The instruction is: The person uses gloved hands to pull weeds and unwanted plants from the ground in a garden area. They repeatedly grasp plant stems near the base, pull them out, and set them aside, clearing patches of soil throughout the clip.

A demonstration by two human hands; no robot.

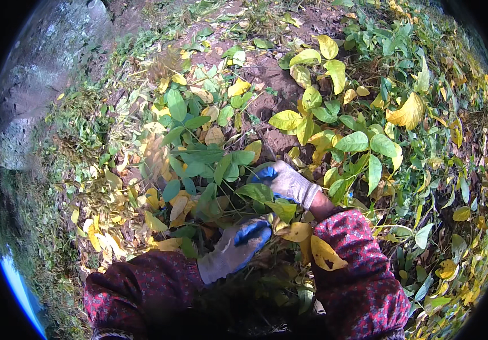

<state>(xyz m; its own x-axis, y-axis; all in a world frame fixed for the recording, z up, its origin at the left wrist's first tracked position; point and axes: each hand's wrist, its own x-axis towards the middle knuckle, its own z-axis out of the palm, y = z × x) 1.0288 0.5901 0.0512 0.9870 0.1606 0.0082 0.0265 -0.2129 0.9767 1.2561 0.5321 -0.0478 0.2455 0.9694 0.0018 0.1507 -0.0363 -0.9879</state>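
Both of my hands wear pale knit gloves with blue-coated palms, below floral red sleeves. My left hand (pixel 237 244) is curled low among the stems, closed around a bunch of stalks. Yellow leaves (pixel 298 232) stick out by its fingertips. Slightly higher and to the right, my right hand (pixel 288 182) has its fingers bent in against a green leafy plant (pixel 203 163); whether they close on a stem is hidden. Green leaves (pixel 255 192) lie between the two hands. The plants have leaflets in threes and look like soybean.
More yellowing plants (pixel 305 117) grow ahead and to the right. Bare reddish soil (pixel 275 91) shows between them. Along the left, flattened stalks and dry leaves (pixel 107 242) cover the ground. Large grey rocks (pixel 56 63) stand at the upper left.
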